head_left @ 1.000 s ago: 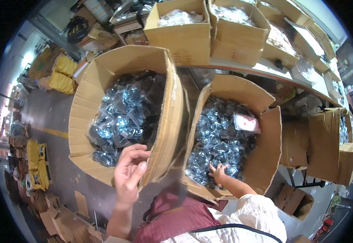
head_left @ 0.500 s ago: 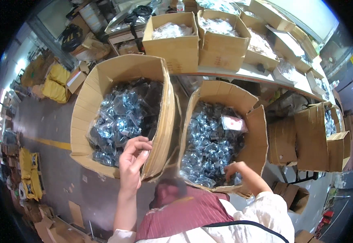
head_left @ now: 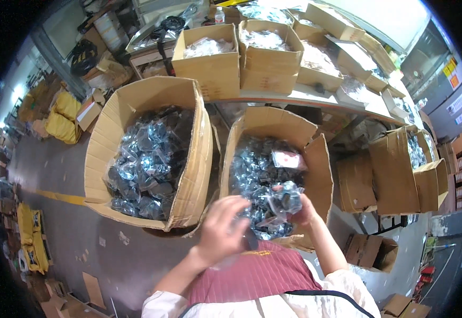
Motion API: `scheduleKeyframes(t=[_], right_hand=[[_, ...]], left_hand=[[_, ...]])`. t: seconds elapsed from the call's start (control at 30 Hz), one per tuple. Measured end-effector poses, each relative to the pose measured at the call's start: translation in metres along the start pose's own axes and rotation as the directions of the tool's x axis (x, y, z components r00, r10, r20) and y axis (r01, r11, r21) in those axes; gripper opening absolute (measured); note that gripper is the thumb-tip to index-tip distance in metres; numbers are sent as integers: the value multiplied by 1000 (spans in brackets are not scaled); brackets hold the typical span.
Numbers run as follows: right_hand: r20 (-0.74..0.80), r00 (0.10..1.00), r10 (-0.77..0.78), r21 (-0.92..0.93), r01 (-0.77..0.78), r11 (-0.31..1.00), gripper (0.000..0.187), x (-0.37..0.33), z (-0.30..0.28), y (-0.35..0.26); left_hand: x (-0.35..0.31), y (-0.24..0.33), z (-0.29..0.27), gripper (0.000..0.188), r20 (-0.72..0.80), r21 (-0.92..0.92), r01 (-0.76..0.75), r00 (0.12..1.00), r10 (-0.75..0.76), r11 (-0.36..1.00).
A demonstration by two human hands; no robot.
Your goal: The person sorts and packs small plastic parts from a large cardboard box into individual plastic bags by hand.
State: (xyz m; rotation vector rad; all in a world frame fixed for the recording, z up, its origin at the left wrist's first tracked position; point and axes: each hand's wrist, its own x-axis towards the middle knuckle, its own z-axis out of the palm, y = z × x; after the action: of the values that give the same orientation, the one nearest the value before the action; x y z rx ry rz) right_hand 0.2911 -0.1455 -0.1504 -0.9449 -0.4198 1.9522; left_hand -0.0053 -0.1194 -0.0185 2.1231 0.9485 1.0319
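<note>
Two large cardboard cartons stand in front of me, heaped with clear plastic bags of dark parts. My right hand [head_left: 304, 211], at the near right side of the right carton [head_left: 321, 183], is closed on a clear plastic bag [head_left: 284, 202] with a dark part inside. That part's exact kind cannot be made out. Blurred by motion, my left hand [head_left: 221, 229] hovers over the near left edge of the same carton, thumb and fingers apart. To its left is the left carton [head_left: 99, 164]. A white and red packet [head_left: 288, 159] lies on the bags in the right carton.
Smaller open cartons [head_left: 212, 74] of bagged pieces line a bench [head_left: 294, 98] at the back. More cartons [head_left: 395, 180] stand at the right, with an open box [head_left: 366, 252] on the floor. Yellow sacks [head_left: 64, 116] lie at the far left.
My left hand has left the left carton's rim and moved right to the right carton. My right hand has lifted a plastic bag up from the heap. The view has shifted slightly.
</note>
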Motion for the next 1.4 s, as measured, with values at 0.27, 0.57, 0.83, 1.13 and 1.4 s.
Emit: scheduleKeyframes(t=[0.27,0.57,0.83,1.13,1.4], right_hand=[[-44,985,-164,-171,154,973,82,-51,65,6],[-57,980,-191,-85,186,979,92,-88,62,11],[18,985,-170,209,162,964,83,-84,67,12],[-21,967,-253,68,254,965,78,-84,84,-1],[-65,949,-308,194,315,929,75,-82,72,-2]], left_hand=[[0,-15,78,72,376,-505,420,894,-246,754],[-1,2,87,71,443,-825,517,843,-306,229],[10,30,70,54,548,-829,465,785,-288,-311],[16,19,58,61,415,-891,352,886,-205,-286],[23,9,48,60,618,-759,650,735,-278,31]])
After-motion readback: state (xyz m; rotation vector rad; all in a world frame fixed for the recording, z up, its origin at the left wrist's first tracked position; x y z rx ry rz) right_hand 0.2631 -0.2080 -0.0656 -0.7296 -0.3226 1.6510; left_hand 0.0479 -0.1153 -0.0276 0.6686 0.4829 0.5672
